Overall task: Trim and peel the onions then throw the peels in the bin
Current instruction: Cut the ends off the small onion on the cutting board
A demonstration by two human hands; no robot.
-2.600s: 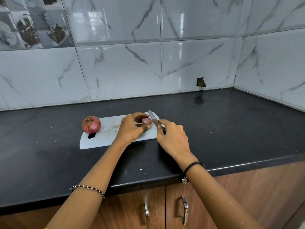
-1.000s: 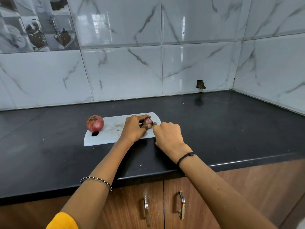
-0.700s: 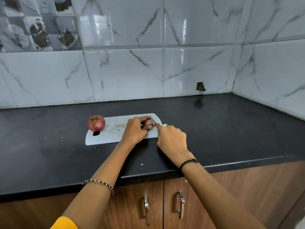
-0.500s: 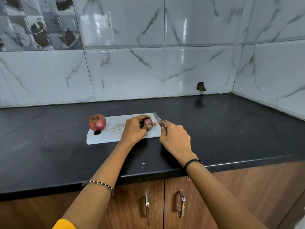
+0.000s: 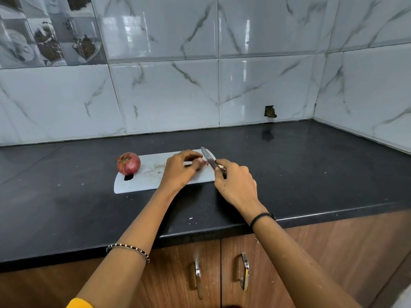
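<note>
Right hand [image 5: 235, 183] grips the knife [image 5: 209, 158] at the small onion [image 5: 200, 162] that the left hand [image 5: 180, 171] pinches on the cutting board [image 5: 144, 176], so trimming looks barely begun, and the larger onion [image 5: 129, 163] beyond sits unpeeled, no bin visible.

I read the whole onion [image 5: 129, 163] at the left end of the cutting board [image 5: 153, 174] as red-purple with a brown papery crown. The small onion [image 5: 201, 162] shows pale pink-purple. The cutting board is white, with faint brown smudges. The knife [image 5: 208, 157] has a grey steel blade and a dark handle. The counter [image 5: 289, 170] is glossy black with white specks near its front edge. The wall tiles [image 5: 169, 94] are white with grey marble veins; the printed tile [image 5: 49, 38] at far left carries grey cups. The cabinet doors [image 5: 178, 274] are brown wood grain with silver handles [image 5: 244, 271]. I see a black-and-silver beaded bracelet [image 5: 127, 247], a black band [image 5: 261, 217] and a yellow sleeve [image 5: 80, 303].
</note>
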